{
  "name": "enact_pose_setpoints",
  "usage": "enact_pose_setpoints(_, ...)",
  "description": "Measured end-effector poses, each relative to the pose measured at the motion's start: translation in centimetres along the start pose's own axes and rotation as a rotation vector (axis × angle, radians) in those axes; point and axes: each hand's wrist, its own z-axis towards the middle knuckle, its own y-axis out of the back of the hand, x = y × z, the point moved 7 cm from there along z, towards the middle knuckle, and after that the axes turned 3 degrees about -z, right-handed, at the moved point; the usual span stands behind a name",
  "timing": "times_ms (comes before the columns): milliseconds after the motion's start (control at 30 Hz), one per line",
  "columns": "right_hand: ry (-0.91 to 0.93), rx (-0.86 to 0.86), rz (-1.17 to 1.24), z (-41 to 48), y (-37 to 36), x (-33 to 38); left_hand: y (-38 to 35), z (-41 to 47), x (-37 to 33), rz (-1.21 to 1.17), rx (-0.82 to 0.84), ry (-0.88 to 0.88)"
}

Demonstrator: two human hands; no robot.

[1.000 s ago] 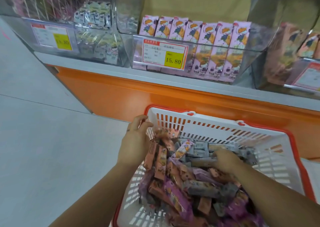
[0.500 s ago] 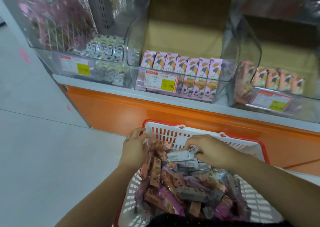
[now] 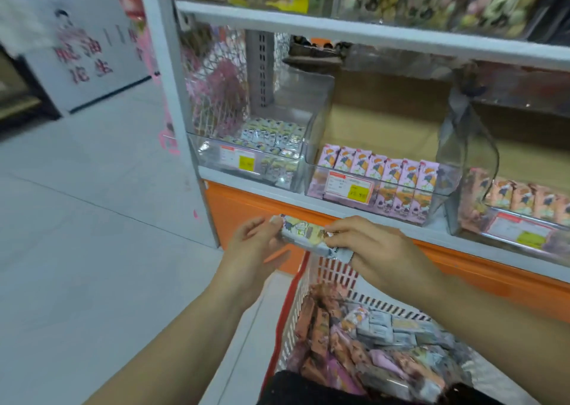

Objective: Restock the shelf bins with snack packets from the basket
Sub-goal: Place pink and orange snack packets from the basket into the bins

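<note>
A white basket with a red rim (image 3: 285, 309) sits low in front of me, piled with orange, purple and grey snack packets (image 3: 370, 346). Above it I hold a stack of grey-blue packets (image 3: 303, 235) between both hands. My right hand (image 3: 376, 247) grips the stack's right end. My left hand (image 3: 257, 244) touches its left end with loosely spread fingers. Clear shelf bins stand behind: the left bin (image 3: 253, 154) has small grey-white packets, the middle bin (image 3: 385, 182) purple ones, the right bin (image 3: 518, 210) orange ones.
An orange base panel (image 3: 246, 210) runs under the white shelf ledge. An upper shelf (image 3: 370, 31) carries bagged goods. Pale floor tiles (image 3: 92, 235) spread to the left, with a white sign board (image 3: 86, 49) at the far left.
Both hands rose out of the basket, the right one bringing up grey-blue packets. My view lifted, showing more of the shelf.
</note>
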Motion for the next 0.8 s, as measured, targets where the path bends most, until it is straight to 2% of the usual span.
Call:
enact_pose_setpoints(167, 0.006, -0.162, 0.066, 3.7, -1.3, 2.4, 1.0, -1.4, -2.1, -0.164, -0.065, -0.063)
enact_pose_setpoints(267, 0.006, -0.185, 0.149, 6.3, -2.0, 3.3, 0.5, -1.6, -3.5, -0.167, -0.022, -0.116)
enact_pose_setpoints(467, 0.044, -0.079, 0.239, 10.8, -1.9, 2.1, 0.6, 0.8, -7.8, -0.008, 0.052, -0.156)
enact_pose_setpoints(567, -0.118, -0.078, 0.197, 12.8, -0.6, -2.8, 1.1, 2.8, -10.6, 0.035, -0.009, -0.207)
enact_pose_setpoints(667, -0.316, 0.066, 0.016, 14.5, -1.2, -9.0, 0.8, 5.5, -12.9, -0.046, -0.022, -0.168)
enact_pose_setpoints(733, -0.365, 0.180, -0.077, 15.0, -2.1, -11.8, 0.4, 7.7, -14.0, -0.178, -0.042, -0.119)
enact_pose_setpoints(800, -0.358, 0.213, -0.081, 15.1, -2.8, -13.0, -0.4, 9.7, -15.4, -0.206, -0.029, -0.148)
